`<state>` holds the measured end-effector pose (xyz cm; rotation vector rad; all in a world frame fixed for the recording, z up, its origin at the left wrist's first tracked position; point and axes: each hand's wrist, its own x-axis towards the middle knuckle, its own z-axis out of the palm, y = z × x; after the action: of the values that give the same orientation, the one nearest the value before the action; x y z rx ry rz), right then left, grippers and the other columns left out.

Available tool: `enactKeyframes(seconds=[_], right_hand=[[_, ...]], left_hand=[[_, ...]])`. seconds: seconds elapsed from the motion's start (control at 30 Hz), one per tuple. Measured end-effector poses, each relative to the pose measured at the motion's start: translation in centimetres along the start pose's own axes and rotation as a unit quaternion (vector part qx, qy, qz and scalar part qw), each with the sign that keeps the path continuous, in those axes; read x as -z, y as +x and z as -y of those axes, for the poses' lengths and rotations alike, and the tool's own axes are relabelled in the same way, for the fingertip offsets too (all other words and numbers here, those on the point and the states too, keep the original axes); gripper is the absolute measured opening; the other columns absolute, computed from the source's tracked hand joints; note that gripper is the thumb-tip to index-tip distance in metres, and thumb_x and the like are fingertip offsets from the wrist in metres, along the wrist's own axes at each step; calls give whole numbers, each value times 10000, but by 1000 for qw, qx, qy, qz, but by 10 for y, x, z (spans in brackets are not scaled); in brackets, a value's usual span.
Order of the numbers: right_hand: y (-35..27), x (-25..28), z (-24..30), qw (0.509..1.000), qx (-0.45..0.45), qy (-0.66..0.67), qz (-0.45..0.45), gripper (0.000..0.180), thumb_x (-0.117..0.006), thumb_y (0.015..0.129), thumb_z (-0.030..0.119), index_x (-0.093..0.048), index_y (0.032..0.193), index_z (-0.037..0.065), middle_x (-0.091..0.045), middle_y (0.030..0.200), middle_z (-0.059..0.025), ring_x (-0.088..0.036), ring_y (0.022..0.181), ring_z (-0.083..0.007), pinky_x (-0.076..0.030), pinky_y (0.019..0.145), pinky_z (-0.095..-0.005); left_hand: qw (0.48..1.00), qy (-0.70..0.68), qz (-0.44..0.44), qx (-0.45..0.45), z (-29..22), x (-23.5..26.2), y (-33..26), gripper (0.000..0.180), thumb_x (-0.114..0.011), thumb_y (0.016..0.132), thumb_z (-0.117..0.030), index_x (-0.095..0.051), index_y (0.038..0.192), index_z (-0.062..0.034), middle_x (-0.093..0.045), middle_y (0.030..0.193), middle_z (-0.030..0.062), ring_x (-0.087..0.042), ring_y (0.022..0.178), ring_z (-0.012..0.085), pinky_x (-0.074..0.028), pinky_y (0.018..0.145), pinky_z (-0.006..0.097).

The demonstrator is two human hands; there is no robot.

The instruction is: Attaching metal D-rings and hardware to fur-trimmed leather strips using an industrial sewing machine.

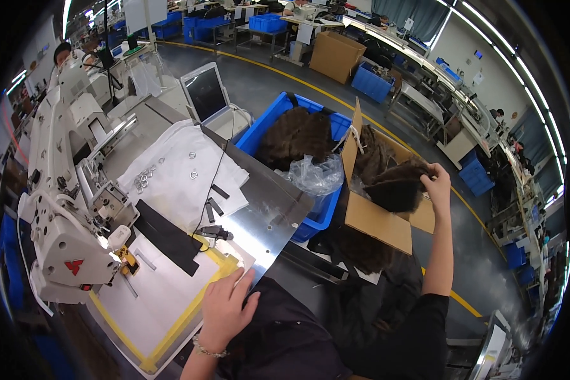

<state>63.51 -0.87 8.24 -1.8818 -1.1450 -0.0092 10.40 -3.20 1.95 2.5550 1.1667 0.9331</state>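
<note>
My right hand (437, 183) reaches over an open cardboard box (379, 223) and pinches the edge of a dark brown furry fabric piece (396, 185). More brown fur fabric lies behind it in the box. On the left, my left hand (228, 308) rests with fingers apart at the front edge of the sewing machine's work table, by a yellow-taped white sheet (164, 310). A black fabric strip (166, 237) lies on that sheet under the machine head. Beyond it, several metal rings (144, 177) and small black strips (214, 208) sit on a white cloth (177, 158).
A large industrial sewing machine (69, 247) stands at the left. Between table and box is a blue bin (253, 136) with brown fur fabric and a clear plastic bag (316, 174). A screen (206, 92) stands behind the table. Other workstations line the room's far side.
</note>
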Motion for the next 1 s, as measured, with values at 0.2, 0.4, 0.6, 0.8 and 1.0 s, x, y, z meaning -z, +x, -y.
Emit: enactKeyframes(seconds=[0.2, 0.4, 0.6, 0.8, 1.0], right_hand=[[-25, -80, -5, 988, -2, -1, 153, 407, -645, 732, 81, -582, 1132, 37, -577, 735, -84, -530, 613, -153, -456, 600, -303], [-5, -108, -59, 987, 19, 24, 159, 390, -623, 742, 123, -670, 1124, 58, -687, 909, -124, -649, 870, -210, -498, 816, -317], [26, -58, -32, 993, 90, 44, -67, 302, -568, 825, 8, -668, 1110, 9, -663, 923, -34, -593, 818, -94, -477, 753, -236], [21, 17, 36, 978, 159, 66, -121, 383, -537, 846, -32, -644, 1211, 20, -676, 1044, -54, -623, 910, -101, -491, 806, -242], [-41, 79, 136, 975, 218, 40, 19, 409, -467, 823, -84, -616, 1202, -42, -644, 1132, -59, -605, 1064, -136, -446, 943, -255]], left_hand=[[992, -120, 16, -21, -42, -28, 20, 498, -732, 796, -217, -603, 1258, -85, -635, 1142, 105, -630, 934, 230, -475, 790, 334], [992, -124, 30, -5, -34, -31, 15, 495, -740, 788, -190, -603, 1249, -75, -637, 1143, 105, -632, 937, 229, -482, 782, 337], [989, -143, 34, 22, -31, -33, 5, 468, -743, 784, -169, -617, 1223, -66, -648, 1120, 103, -635, 944, 239, -490, 778, 339], [986, -156, 14, 55, -23, -24, -3, 458, -743, 782, -155, -622, 1216, -70, -654, 1108, 95, -636, 949, 251, -501, 790, 347], [978, -207, -27, 3, -30, -23, 0, 450, -731, 783, -137, -628, 1220, -98, -646, 1150, 64, -634, 957, 253, -509, 805, 350]])
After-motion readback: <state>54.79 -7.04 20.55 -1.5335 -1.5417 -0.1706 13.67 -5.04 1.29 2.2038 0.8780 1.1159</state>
